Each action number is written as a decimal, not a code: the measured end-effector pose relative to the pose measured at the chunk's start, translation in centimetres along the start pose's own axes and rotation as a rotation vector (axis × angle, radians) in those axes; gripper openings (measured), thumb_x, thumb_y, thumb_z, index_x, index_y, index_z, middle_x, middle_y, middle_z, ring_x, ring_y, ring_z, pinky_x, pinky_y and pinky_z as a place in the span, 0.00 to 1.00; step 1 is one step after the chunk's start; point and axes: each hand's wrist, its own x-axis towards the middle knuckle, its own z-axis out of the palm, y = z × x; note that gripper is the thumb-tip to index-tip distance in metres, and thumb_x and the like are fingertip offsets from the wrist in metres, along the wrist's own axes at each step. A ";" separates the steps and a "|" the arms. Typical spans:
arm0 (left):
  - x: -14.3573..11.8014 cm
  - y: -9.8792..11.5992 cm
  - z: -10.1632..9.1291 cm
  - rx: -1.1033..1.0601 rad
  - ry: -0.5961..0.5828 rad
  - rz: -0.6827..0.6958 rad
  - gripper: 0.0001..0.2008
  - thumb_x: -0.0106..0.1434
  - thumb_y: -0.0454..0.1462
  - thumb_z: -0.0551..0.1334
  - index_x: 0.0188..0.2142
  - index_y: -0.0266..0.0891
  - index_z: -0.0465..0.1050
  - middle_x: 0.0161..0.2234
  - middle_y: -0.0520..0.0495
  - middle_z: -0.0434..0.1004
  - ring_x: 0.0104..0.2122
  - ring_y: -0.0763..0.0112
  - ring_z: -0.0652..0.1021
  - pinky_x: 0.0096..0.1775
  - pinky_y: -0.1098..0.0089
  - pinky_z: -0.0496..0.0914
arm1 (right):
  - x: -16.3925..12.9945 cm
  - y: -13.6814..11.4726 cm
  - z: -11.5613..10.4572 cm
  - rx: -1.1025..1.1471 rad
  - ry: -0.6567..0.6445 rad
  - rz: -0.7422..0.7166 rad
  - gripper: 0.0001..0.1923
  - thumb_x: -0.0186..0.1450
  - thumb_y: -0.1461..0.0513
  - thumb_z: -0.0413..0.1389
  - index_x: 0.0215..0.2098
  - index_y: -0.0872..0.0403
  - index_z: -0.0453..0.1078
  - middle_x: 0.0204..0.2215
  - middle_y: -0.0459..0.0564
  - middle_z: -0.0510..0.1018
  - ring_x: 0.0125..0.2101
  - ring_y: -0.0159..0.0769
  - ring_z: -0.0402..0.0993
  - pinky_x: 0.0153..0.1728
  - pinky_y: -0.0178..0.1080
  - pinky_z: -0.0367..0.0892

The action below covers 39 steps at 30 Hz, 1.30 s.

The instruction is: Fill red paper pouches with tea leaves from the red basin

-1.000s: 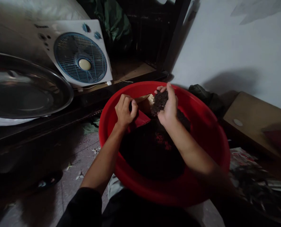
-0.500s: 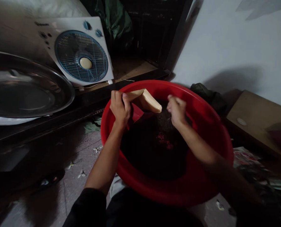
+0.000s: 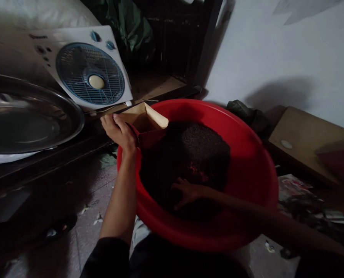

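A large red plastic tub (image 3: 255,181) holds a wide heap of dark, fine-grained loose material (image 3: 206,144); its kind is unclear. Some small pinkish-red bits (image 3: 199,173) lie on the heap. With my left hand (image 3: 118,131) I grip a small open box (image 3: 154,117), tan inside and red outside, tilted over the tub's left rim. Low over the near part of the heap is my right hand (image 3: 186,192), fingers spread, holding nothing. Shadow hides whether its fingertips touch the material.
On a dark ledge at the left stand a white box fan (image 3: 91,73) and a big shiny metal basin (image 3: 30,119). A green bag (image 3: 134,34) sits behind. To the right is a wooden board (image 3: 307,143) by the white wall. A dark shoe (image 3: 62,226) lies on the floor.
My left hand has carried the box leftward to the tub's rim. My right hand has come down from the far side toward the near side, and its fingers have spread.
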 end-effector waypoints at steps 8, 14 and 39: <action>-0.8 0.4 0.1 -0.065 -0.032 0.085 0.16 0.73 0.44 0.47 0.32 0.41 0.62 0.33 0.49 0.64 0.39 0.65 0.72 0.48 0.59 0.68 | 1.8 0.1 0.3 0.235 0.152 -0.381 0.18 0.52 0.62 0.65 0.41 0.53 0.70 0.38 0.45 0.75 0.40 0.39 0.72 0.43 0.38 0.68; -2.6 2.2 0.5 -0.227 -0.234 0.370 0.18 0.73 0.46 0.47 0.29 0.41 0.62 0.30 0.49 0.66 0.33 0.68 0.71 0.39 0.62 0.68 | -2.1 -2.7 -4.4 0.758 1.044 -0.512 0.13 0.61 0.53 0.61 0.36 0.50 0.64 0.23 0.38 0.66 0.21 0.28 0.63 0.21 0.32 0.59; -1.7 0.6 0.7 -0.088 -0.195 0.182 0.13 0.71 0.43 0.51 0.33 0.40 0.65 0.36 0.45 0.66 0.45 0.58 0.71 0.52 0.50 0.65 | 0.3 -1.6 -13.1 0.643 1.238 -0.261 0.18 0.68 0.49 0.46 0.48 0.49 0.68 0.46 0.49 0.77 0.44 0.34 0.75 0.41 0.37 0.69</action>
